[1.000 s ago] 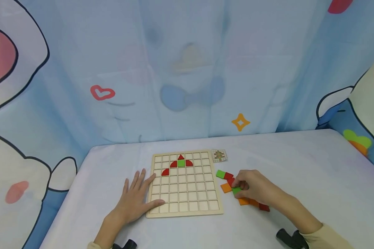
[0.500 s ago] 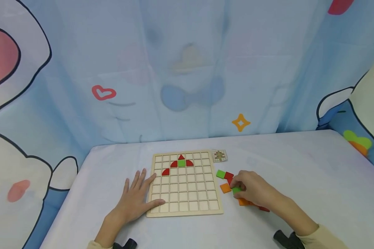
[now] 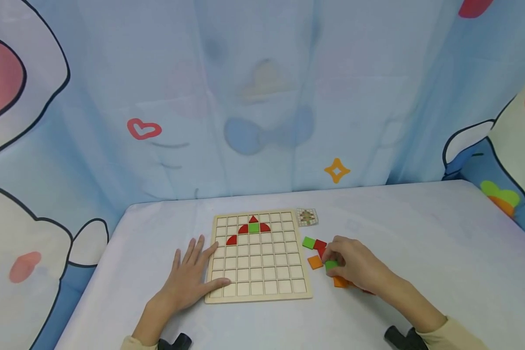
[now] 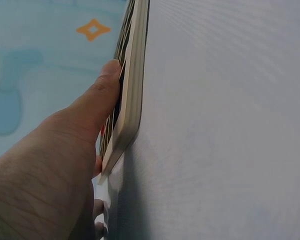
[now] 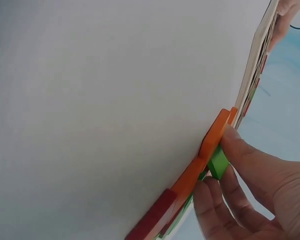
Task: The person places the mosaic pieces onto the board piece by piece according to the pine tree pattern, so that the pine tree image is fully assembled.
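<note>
A wooden grid board (image 3: 255, 300) lies on the table, with a green square tile (image 3: 253, 227) and several red tiles in its upper cells. My left hand (image 3: 188, 279) rests with fingers spread at the board's left edge; its thumb lies over the lower left cells, and in the left wrist view this thumb (image 4: 107, 80) presses on the rim. To the right of the board, my right hand (image 3: 354, 262) pinches a green tile (image 5: 219, 162) between thumb and fingers, tilted up among the loose tiles. Orange tiles (image 5: 215, 135) and a dark red tile (image 5: 155, 215) lie close beside its fingers.
A small pattern card (image 3: 307, 217) lies at the board's upper right corner. Loose green (image 3: 308, 242), red (image 3: 320, 244) and orange (image 3: 315, 262) tiles lie between board and right hand. A printed curtain (image 3: 267, 97) hangs behind the white table (image 3: 442, 243).
My right hand has shifted slightly left over the loose tiles, covering more of the dark red one, with its fingers at the green tile. The left hand and board stay put.
</note>
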A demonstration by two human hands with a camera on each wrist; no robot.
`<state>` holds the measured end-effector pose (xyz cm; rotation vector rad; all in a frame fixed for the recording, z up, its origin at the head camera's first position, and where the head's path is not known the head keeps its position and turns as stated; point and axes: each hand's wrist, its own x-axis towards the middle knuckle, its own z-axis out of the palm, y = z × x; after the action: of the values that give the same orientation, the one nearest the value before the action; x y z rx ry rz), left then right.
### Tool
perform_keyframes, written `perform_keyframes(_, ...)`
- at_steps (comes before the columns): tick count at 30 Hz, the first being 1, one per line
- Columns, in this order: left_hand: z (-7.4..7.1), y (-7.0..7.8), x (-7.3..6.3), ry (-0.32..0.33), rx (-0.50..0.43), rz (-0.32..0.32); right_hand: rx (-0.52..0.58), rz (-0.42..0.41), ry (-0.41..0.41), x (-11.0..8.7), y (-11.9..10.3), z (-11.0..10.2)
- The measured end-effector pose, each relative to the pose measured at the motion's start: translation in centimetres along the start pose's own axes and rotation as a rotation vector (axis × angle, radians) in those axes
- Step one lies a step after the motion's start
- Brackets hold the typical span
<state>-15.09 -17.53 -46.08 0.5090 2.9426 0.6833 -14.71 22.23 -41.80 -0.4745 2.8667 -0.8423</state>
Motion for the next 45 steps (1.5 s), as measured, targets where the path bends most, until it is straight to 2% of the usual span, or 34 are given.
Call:
perform_keyframes(3, 0.2, -0.2, 0.0, 0.026, -0.004, 0.012, 0.007, -0.018, 0.013, 0.0, -0.1, 0.0)
perform_keyframes(13, -0.6, 0.5, 0.0, -0.022, 0.0, -0.003, 0.045, -0.071, 0.038, 0.3, 0.3, -0.2)
perform_keyframes(21, -0.6, 0.4, 0.1, -0.058, 0.029, -0.025, 0.131, -0.13, 0.043, -0.2, 1.0, -0.5)
perform_keyframes(27, -0.7, 0.5, 0.1, -0.058, 0.032, -0.026, 0.166, -0.183, 0.056, 0.1, 0.6, -0.5)
perform_keyframes(34, -0.6, 0.5, -0.1, -0.006, -0.005, 0.002, 0.233, -0.251, 0.098, 2.5, -1.7, 0.5)
perform_keyframes(35, -0.5, 0.5, -0.1, -0.014, 0.002, -0.003, 0.243, -0.255, 0.096, 3.0, -2.1, 0.8)
perform_keyframes(39, -0.6, 0.5, 0.0, -0.035, 0.009, -0.018, 0.295, -0.279, 0.055, 4.9, -3.6, 2.0)
perform_keyframes(45, -0.6, 0.5, 0.0, -0.024, 0.009, -0.02, 0.325, -0.323, -0.005, 8.0, -6.1, 3.9)
